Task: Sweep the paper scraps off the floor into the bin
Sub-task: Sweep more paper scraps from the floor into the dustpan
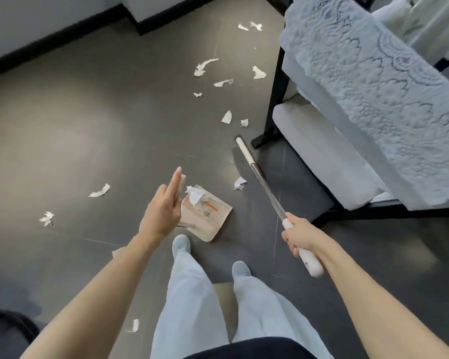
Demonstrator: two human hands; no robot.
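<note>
My right hand grips the white handle of a broom. Its white head is on the dark floor beside a chair leg. A beige dustpan lies on the floor in front of my feet, with crumpled paper inside. My left hand lies with straight fingers along the dustpan's upright handle; its thumb is hidden. Several white paper scraps lie scattered: one next to the broom shaft, others farther off and to the left. No bin is in view.
A black-framed chair with a white cushion and a pale blue lace cover fills the right side. A wall with black skirting runs along the top left. A dark object sits at the bottom left. My feet stand behind the dustpan.
</note>
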